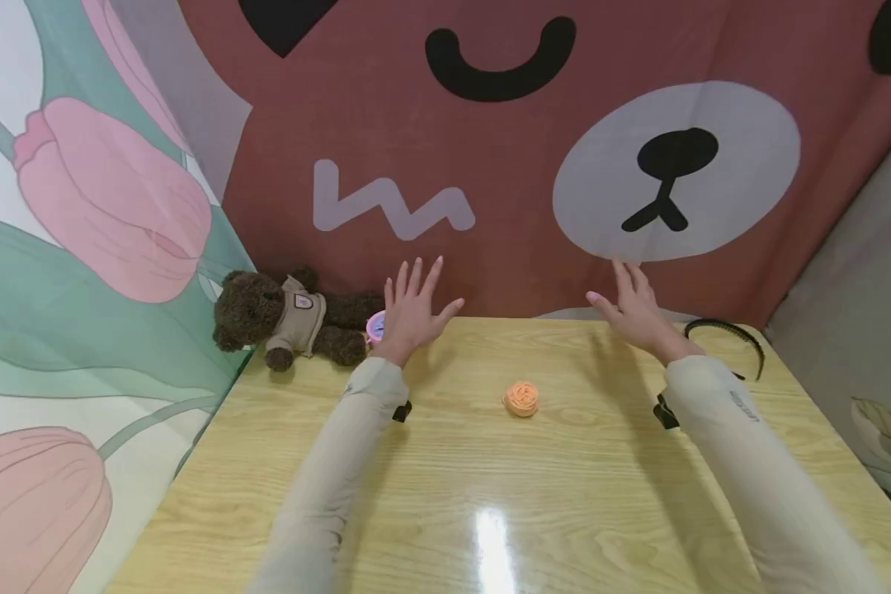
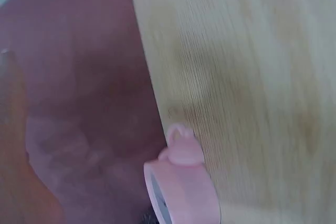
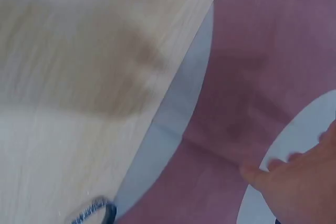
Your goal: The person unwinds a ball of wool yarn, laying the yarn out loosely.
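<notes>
Nothing is gripped. Left hand (image 1: 412,318) is held with fingers spread, far left over the table (image 1: 416,495); the clock (image 1: 374,327) is partly hidden behind it, by the bear (image 1: 297,318)'s feet near the far edge. Right hand (image 1: 638,313) is held thumb out, fingers close together, headband (image 1: 746,336) just to its right at the far right corner. Clock could be knocked over if the left hand is lowered blind. Headband could be snagged or shoved by the right sleeve (image 1: 750,462) if that arm is swung right. Flower (image 1: 521,399), mid-table, could be rolled if a hand is dragged nearer.
</notes>
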A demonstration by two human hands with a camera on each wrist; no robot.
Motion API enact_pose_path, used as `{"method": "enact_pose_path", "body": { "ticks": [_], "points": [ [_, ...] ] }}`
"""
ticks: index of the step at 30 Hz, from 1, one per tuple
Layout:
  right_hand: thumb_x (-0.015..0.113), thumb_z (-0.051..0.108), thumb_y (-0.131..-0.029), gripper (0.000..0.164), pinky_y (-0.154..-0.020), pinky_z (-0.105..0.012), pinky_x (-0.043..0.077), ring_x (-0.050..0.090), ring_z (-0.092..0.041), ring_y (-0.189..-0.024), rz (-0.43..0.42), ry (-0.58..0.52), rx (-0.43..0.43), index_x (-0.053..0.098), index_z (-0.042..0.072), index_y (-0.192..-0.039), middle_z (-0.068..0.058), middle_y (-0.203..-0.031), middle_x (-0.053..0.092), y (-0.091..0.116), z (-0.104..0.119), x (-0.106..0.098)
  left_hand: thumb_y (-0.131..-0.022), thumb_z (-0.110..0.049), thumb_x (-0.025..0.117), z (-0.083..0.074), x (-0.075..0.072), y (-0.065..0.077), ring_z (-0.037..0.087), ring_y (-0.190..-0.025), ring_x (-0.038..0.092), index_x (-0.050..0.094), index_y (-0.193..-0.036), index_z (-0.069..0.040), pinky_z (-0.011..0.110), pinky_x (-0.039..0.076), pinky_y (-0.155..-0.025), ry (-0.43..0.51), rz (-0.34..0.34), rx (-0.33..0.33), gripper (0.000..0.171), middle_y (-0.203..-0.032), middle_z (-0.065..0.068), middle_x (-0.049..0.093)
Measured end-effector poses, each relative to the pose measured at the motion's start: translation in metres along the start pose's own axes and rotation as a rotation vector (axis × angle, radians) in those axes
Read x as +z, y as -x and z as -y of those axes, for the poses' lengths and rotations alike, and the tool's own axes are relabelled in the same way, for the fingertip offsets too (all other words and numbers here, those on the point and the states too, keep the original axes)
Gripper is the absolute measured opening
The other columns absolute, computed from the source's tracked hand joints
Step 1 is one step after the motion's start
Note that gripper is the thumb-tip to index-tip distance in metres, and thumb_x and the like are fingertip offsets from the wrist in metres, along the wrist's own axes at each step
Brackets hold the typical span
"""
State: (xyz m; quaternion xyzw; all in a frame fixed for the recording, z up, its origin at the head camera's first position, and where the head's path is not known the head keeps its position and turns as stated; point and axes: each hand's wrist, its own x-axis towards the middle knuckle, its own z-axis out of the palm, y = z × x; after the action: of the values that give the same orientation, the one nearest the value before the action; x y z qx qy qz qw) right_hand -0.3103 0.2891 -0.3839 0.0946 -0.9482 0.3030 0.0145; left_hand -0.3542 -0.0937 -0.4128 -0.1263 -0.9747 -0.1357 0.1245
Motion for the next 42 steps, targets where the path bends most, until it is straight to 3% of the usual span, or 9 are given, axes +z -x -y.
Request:
{"method": "enact_pose_path", "body": {
  "ticks": [3, 7, 10, 14, 20, 25, 29, 42],
  "points": [
    [0.036, 0.057, -0.106, 0.085, -0.116, -0.079, 0.016, 0.002, -0.053, -0.153, 0.062, -0.059, -0.023, -0.007, 0.011, -0.163, -0.026, -0.168, -0.007, 0.01, 0.002, 0.005, -0.096, -0.074, 0.041, -0.006, -0.001, 0.01, 0.033, -0.159, 0.009, -0.001, -0.163, -0.037, 0.059, 0.012, -0.13, 0.069, -0.011, 0.045, 0.086, -0.171, 0.01, 0.013],
    [0.038, 0.048, -0.109, 0.072, -0.114, -0.073, 0.033, 0.03, -0.051, -0.146, 0.121, -0.081, -0.069, 0.015, 0.004, -0.162, -0.026, -0.166, 0.018, 0.025, 0.007, 0.017, -0.096, -0.068, 0.049, -0.011, 0.0, 0.028, 0.034, -0.155, 0.024, 0.013, -0.164, -0.03, 0.058, 0.023, -0.128, 0.128, -0.011, 0.119, 0.085, -0.167, 0.012, 0.026],
    [0.044, 0.043, -0.108, 0.065, -0.108, -0.068, 0.044, 0.047, -0.047, -0.136, 0.153, -0.08, -0.083, 0.029, 0.004, -0.158, -0.024, -0.16, 0.034, 0.034, 0.011, 0.03, -0.095, -0.065, 0.055, -0.013, 0.002, 0.043, 0.033, -0.15, 0.036, 0.021, -0.162, -0.028, 0.055, 0.034, -0.124, 0.148, 0.02, 0.163, 0.084, -0.164, 0.012, 0.034],
    [0.053, 0.038, -0.106, 0.06, -0.102, -0.058, 0.053, 0.058, -0.042, -0.128, 0.184, -0.097, -0.088, 0.039, 0.005, -0.154, -0.024, -0.152, 0.047, 0.043, 0.015, 0.048, -0.094, -0.063, 0.06, -0.017, 0.007, 0.061, 0.03, -0.139, 0.051, 0.029, -0.16, -0.027, 0.05, 0.048, -0.113, 0.18, 0.092, 0.197, 0.081, -0.158, 0.007, 0.045],
    [0.061, 0.023, -0.103, 0.053, -0.098, -0.054, 0.057, 0.063, -0.041, -0.121, 0.229, -0.139, -0.126, 0.046, 0.002, -0.149, -0.029, -0.141, 0.056, 0.05, 0.021, 0.07, -0.09, -0.064, 0.065, -0.027, 0.02, 0.081, 0.026, -0.121, 0.066, 0.043, -0.155, -0.024, 0.045, 0.06, -0.093, 0.134, 0.202, 0.26, 0.079, -0.143, 0.004, 0.062],
    [0.063, 0.015, -0.101, 0.05, -0.095, -0.049, 0.06, 0.065, -0.039, -0.117, 0.265, -0.165, -0.113, 0.049, 0.0, -0.146, -0.028, -0.136, 0.06, 0.057, 0.02, 0.085, -0.089, -0.064, 0.067, -0.042, 0.029, 0.088, 0.025, -0.115, 0.068, 0.045, -0.153, -0.024, 0.043, 0.059, -0.092, 0.101, 0.279, 0.301, 0.079, -0.134, 0.006, 0.068],
    [0.065, 0.014, -0.099, 0.05, -0.094, -0.048, 0.061, 0.065, -0.04, -0.117, 0.275, -0.204, -0.109, 0.051, 0.0, -0.145, -0.028, -0.134, 0.061, 0.06, 0.019, 0.096, -0.089, -0.062, 0.068, -0.052, 0.033, 0.091, 0.024, -0.119, 0.067, 0.046, -0.153, -0.026, 0.042, 0.058, -0.095, 0.112, 0.344, 0.287, 0.077, -0.137, 0.004, 0.067],
    [0.067, 0.014, -0.097, 0.048, -0.087, -0.044, 0.062, 0.068, -0.036, -0.111, 0.28, -0.199, -0.103, 0.054, 0.001, -0.142, -0.021, -0.126, 0.067, 0.064, 0.022, 0.108, -0.091, -0.058, 0.068, -0.063, 0.049, 0.091, 0.021, -0.121, 0.066, 0.048, -0.151, -0.027, 0.038, 0.058, -0.097, 0.128, 0.388, 0.315, 0.071, -0.138, 0.002, 0.066]
  ]
}}
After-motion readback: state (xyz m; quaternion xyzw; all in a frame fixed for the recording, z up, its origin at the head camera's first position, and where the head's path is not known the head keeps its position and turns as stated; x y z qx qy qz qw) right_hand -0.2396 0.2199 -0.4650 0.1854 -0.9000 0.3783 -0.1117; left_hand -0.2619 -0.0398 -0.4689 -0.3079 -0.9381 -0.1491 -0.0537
